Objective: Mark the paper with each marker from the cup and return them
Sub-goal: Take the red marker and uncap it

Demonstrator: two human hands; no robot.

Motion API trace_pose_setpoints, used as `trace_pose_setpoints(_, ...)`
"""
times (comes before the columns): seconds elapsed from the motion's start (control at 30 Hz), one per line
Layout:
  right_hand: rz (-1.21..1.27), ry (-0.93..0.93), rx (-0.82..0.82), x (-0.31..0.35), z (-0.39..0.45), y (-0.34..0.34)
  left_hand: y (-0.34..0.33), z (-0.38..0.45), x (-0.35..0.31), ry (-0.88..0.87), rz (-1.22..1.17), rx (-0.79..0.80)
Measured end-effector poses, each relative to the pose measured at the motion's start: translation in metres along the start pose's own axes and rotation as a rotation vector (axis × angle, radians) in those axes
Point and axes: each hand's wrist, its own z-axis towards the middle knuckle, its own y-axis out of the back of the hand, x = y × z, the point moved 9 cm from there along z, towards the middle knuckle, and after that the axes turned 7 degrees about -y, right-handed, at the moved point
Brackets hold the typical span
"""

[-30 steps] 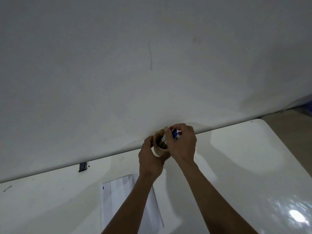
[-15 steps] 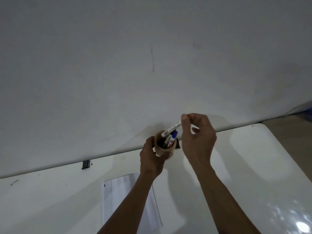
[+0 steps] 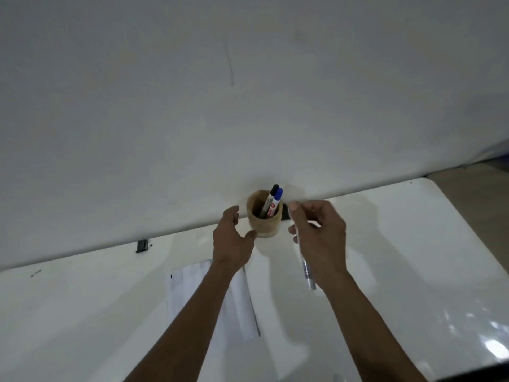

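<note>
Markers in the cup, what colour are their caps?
One black, one blue, seen in the head view.

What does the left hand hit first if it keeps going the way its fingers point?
Probably the wooden cup: the left hand is open, fingers aimed up and right at its side, thumb almost touching the base. Behind the cup is the wall. Depth is hard to judge from one view.

A plain off-white wall fills the upper part of the view, marked by a faint thin vertical streak and a few dull smudges. Against it stands a glossy white table with a rounded far right corner (bright glints of light lie on its near right part), and a small dark clip-like piece sits at its back edge. Beyond the table's right end shows a strip of beige floor.
</note>
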Motion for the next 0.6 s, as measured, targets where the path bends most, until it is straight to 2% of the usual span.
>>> trace_pose_setpoints(0.1,-0.177,-0.027,0.16,-0.021,-0.021,-0.021,0.035,-0.025,-0.004,-0.004,-0.083,-0.068)
trace_pose_setpoints(0.23,-0.367,0.065,0.298,-0.023,-0.06,-0.052,0.069,-0.061,-0.015,-0.014,-0.283,0.044)
trace_pose_setpoints(0.4,-0.446,0.135,0.398,-0.017,-0.111,-0.084,0.122,-0.107,-0.012,-0.102,-0.263,0.084)
trace_pose_setpoints(0.6,-0.522,0.203,0.564,-0.02,-0.181,-0.116,0.171,-0.153,0.034,-0.037,-0.451,0.042)
